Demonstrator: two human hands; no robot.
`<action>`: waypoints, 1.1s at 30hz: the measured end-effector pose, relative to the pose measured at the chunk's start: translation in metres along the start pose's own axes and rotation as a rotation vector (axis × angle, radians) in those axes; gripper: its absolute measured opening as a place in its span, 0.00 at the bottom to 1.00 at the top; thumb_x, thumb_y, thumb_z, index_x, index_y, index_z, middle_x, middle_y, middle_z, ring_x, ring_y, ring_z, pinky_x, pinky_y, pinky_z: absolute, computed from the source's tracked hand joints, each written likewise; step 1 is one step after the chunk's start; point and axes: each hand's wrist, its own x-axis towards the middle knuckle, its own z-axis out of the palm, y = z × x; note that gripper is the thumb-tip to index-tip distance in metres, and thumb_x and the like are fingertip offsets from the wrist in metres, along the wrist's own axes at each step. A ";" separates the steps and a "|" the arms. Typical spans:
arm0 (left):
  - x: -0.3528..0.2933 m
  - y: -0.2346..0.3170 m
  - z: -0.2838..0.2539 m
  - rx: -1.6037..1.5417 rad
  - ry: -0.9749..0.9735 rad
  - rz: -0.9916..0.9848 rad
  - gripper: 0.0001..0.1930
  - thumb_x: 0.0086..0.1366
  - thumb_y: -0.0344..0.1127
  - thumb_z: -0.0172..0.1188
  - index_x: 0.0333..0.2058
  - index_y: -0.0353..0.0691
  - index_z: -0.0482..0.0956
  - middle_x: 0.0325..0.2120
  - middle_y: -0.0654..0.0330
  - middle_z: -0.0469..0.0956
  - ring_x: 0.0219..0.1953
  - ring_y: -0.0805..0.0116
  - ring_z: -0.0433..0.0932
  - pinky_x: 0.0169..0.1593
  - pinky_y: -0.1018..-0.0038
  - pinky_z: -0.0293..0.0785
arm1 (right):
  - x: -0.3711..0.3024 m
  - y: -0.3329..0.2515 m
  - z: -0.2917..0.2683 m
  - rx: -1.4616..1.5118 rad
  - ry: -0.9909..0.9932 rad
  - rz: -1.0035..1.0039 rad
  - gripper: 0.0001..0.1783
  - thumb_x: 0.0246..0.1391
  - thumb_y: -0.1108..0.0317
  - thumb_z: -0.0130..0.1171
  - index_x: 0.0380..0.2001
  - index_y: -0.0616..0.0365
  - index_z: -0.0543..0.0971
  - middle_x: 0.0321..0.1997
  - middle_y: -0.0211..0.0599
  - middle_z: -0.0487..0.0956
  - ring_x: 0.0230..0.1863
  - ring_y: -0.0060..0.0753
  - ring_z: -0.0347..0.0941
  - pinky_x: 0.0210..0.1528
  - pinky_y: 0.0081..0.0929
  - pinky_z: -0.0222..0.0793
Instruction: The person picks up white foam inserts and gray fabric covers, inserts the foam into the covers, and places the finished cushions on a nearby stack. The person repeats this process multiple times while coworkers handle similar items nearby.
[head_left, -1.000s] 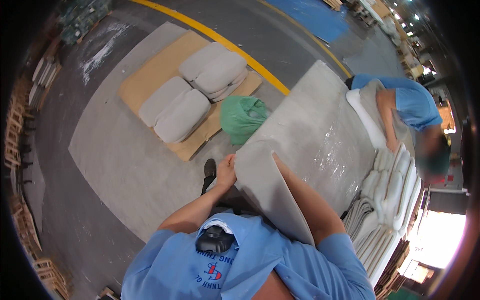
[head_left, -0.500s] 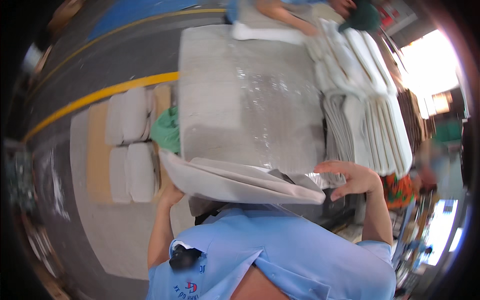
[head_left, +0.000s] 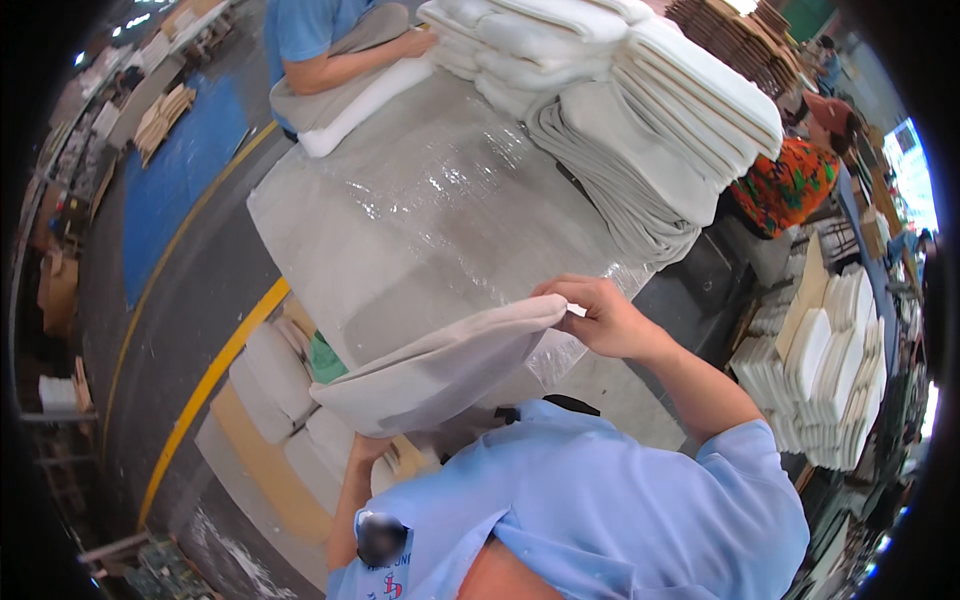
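Note:
A grey fabric-covered cushion (head_left: 440, 370) is held up on edge in front of my chest, tilted with its right end higher. My right hand (head_left: 597, 318) pinches its upper right corner between thumb and fingers. At its lower left end my left hand (head_left: 372, 448) grips it from below, the fingers mostly hidden behind the fabric. Just beyond the cushion lies a table (head_left: 400, 270) with a grey top partly wrapped in shiny clear film. Folded grey covers (head_left: 610, 165) are piled at the table's right side.
White cushion pads (head_left: 690, 100) are stacked at the far right of the table. Across it, a co-worker's arm (head_left: 350, 70) rests over a grey cover and white pad. Finished-looking grey cushions (head_left: 270, 370) lie low on the left. More white pads (head_left: 825, 350) stand at right.
My right hand, open and apart from the cushion before, has closed on its corner. The cushion's right end has risen. The whole view has turned, bringing the co-worker to the upper left.

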 end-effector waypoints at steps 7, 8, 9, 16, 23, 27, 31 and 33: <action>0.028 0.000 -0.005 0.117 -0.151 0.213 0.19 0.59 0.31 0.73 0.49 0.35 0.82 0.41 0.59 0.84 0.42 0.65 0.81 0.47 0.68 0.79 | -0.002 -0.015 0.009 -0.065 0.309 0.065 0.15 0.61 0.59 0.66 0.34 0.62 0.80 0.26 0.41 0.77 0.28 0.35 0.71 0.32 0.34 0.68; 0.032 -0.002 -0.009 0.091 -0.210 0.168 0.18 0.59 0.31 0.73 0.47 0.35 0.82 0.38 0.60 0.84 0.39 0.66 0.81 0.45 0.68 0.79 | -0.006 -0.018 0.016 -0.032 0.346 -0.002 0.16 0.61 0.58 0.66 0.33 0.62 0.80 0.25 0.40 0.76 0.27 0.34 0.69 0.31 0.34 0.66; 0.034 -0.004 -0.013 0.066 -0.268 0.121 0.17 0.59 0.31 0.73 0.46 0.35 0.83 0.35 0.60 0.84 0.36 0.66 0.81 0.43 0.68 0.79 | -0.008 -0.020 0.022 -0.012 0.357 0.129 0.16 0.61 0.58 0.66 0.33 0.62 0.79 0.24 0.39 0.75 0.27 0.34 0.68 0.31 0.34 0.66; 0.037 0.021 -0.021 0.039 -0.244 -0.043 0.11 0.60 0.31 0.73 0.38 0.34 0.83 0.30 0.62 0.83 0.31 0.69 0.80 0.39 0.70 0.77 | 0.002 -0.035 0.043 -0.139 0.621 0.278 0.17 0.62 0.62 0.64 0.27 0.63 0.71 0.21 0.30 0.66 0.26 0.21 0.59 0.28 0.29 0.60; 0.040 0.043 -0.058 0.106 -0.292 0.044 0.12 0.59 0.30 0.73 0.40 0.33 0.83 0.31 0.59 0.84 0.32 0.68 0.82 0.37 0.70 0.78 | -0.005 -0.037 0.049 0.030 0.798 0.339 0.19 0.62 0.61 0.64 0.25 0.62 0.72 0.19 0.34 0.71 0.22 0.26 0.63 0.28 0.34 0.64; -0.002 0.042 -0.077 -0.008 -0.232 0.034 0.08 0.65 0.31 0.65 0.40 0.34 0.82 0.30 0.60 0.83 0.30 0.70 0.78 0.38 0.71 0.76 | -0.030 -0.030 0.083 -0.057 0.765 0.325 0.13 0.62 0.62 0.65 0.31 0.62 0.78 0.23 0.37 0.74 0.26 0.31 0.69 0.32 0.32 0.68; -0.005 0.037 -0.088 0.041 -0.237 -0.032 0.09 0.66 0.32 0.64 0.41 0.34 0.82 0.30 0.60 0.83 0.31 0.70 0.78 0.39 0.71 0.76 | -0.040 -0.020 0.110 -0.097 0.777 0.264 0.10 0.62 0.63 0.65 0.37 0.59 0.82 0.33 0.38 0.79 0.34 0.38 0.75 0.39 0.34 0.71; -0.001 0.037 -0.100 0.087 -0.249 -0.057 0.09 0.67 0.33 0.64 0.42 0.34 0.82 0.31 0.60 0.83 0.31 0.70 0.78 0.39 0.71 0.76 | -0.046 -0.019 0.122 -0.128 0.782 0.208 0.10 0.62 0.63 0.65 0.40 0.58 0.83 0.37 0.38 0.80 0.38 0.40 0.77 0.42 0.36 0.73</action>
